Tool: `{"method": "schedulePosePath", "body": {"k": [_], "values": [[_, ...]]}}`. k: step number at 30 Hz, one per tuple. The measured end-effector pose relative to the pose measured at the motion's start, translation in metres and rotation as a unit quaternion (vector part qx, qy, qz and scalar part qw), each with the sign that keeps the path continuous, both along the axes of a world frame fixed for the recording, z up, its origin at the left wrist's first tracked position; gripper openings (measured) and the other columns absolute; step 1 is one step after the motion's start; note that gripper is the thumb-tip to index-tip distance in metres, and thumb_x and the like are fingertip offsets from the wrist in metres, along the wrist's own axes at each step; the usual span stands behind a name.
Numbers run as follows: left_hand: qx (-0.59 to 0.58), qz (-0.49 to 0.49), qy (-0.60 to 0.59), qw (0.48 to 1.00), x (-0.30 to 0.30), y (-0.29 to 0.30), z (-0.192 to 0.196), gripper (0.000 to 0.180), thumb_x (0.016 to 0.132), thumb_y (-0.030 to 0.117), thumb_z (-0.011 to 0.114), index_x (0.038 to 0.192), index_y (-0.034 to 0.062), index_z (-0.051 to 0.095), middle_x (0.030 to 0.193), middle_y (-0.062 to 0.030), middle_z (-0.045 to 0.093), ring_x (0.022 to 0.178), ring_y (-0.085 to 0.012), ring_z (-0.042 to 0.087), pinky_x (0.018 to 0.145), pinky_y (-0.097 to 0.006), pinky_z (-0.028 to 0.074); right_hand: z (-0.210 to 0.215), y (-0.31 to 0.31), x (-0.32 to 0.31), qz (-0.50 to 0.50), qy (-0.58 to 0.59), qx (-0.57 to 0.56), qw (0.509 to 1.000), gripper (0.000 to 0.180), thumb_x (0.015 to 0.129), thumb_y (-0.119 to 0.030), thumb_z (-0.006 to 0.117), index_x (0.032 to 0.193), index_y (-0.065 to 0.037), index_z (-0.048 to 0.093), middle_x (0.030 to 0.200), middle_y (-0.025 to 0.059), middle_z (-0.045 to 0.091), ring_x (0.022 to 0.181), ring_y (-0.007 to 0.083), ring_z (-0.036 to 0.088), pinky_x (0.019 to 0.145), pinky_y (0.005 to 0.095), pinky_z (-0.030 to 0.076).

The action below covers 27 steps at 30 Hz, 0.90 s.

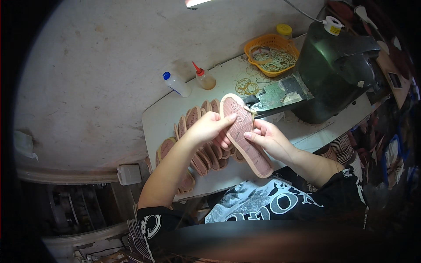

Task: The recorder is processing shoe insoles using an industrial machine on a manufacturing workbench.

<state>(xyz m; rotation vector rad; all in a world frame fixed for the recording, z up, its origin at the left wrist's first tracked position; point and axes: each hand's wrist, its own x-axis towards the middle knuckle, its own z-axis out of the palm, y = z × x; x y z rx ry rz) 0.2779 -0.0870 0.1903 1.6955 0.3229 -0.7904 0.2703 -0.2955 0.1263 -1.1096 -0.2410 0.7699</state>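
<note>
Between my hands is a pinkish-brown shoe insole (246, 139) with a pale edging strip around its rim. It slants, with its broad end up beside the machine's working arm (285, 94). My left hand (215, 129) grips its left edge, thumb on top and fingers curled under. On the opposite edge, my right hand (269, 138) pinches it with the thumb on the face. A short pale strip sticks out from the edge near the machine head. Behind my left wrist, a pile of similar insoles (191, 117) lies on the table, partly hidden by my arm.
A dark green machine body (337, 65) stands at the right of the white table (153, 116). Toward the back are a yellow basket (251, 46) of pale strips, a red-tipped bottle (206, 81), a blue-capped bottle (177, 84) and loose yellowish strips (247, 87).
</note>
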Motion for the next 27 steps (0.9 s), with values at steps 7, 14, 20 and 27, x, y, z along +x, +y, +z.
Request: {"method": "schedulePosePath", "body": {"k": [7,14,20,27], "values": [[0.106,0.037,-0.072,0.991,-0.002,-0.005,-0.009,0.039,0.08,0.042,0.073,0.072,0.0057,0.063,0.052,0.0003,0.053,0.04,-0.0063,0.048,0.037,-0.019,0.035,0.003,-0.019,0.014,0.145,0.036,-0.01,0.989,0.03,0.099,-0.026,0.049,0.116,-0.001,0.051,0.092,0.0103,0.067,0.077,0.0135,0.066,0.068,0.0271,0.054],[0.084,0.083,-0.165,0.979,0.014,-0.003,-0.013,0.04,0.079,0.043,0.074,0.07,0.005,0.064,0.052,0.0028,0.051,0.04,-0.0042,0.043,0.037,-0.02,0.031,0.014,-0.054,0.004,0.151,0.077,-0.075,0.983,0.031,0.1,-0.031,0.046,0.109,-0.002,0.053,0.077,0.0101,0.066,0.059,0.0121,0.063,0.049,0.0208,0.048],[0.064,0.066,-0.119,0.989,0.042,0.026,-0.023,0.04,0.079,0.041,0.074,0.079,0.0014,0.067,0.058,0.0012,0.057,0.046,-0.0052,0.047,0.041,-0.021,0.033,0.018,-0.024,0.014,0.057,0.033,-0.074,0.995,0.03,0.098,-0.029,0.048,0.098,-0.001,0.058,0.071,0.0046,0.063,0.053,0.0093,0.061,0.041,0.0164,0.043],[-0.067,0.268,-0.193,0.942,-0.021,0.086,-0.049,0.042,0.095,0.041,0.053,0.095,0.0003,0.063,0.067,-0.0057,0.063,0.052,-0.0116,0.059,0.045,-0.023,0.045,0.022,0.014,-0.023,0.106,-0.009,-0.043,0.993,0.031,0.097,-0.033,0.049,0.099,-0.003,0.058,0.071,0.0041,0.062,0.053,0.0105,0.061,0.04,0.0185,0.041]]}}
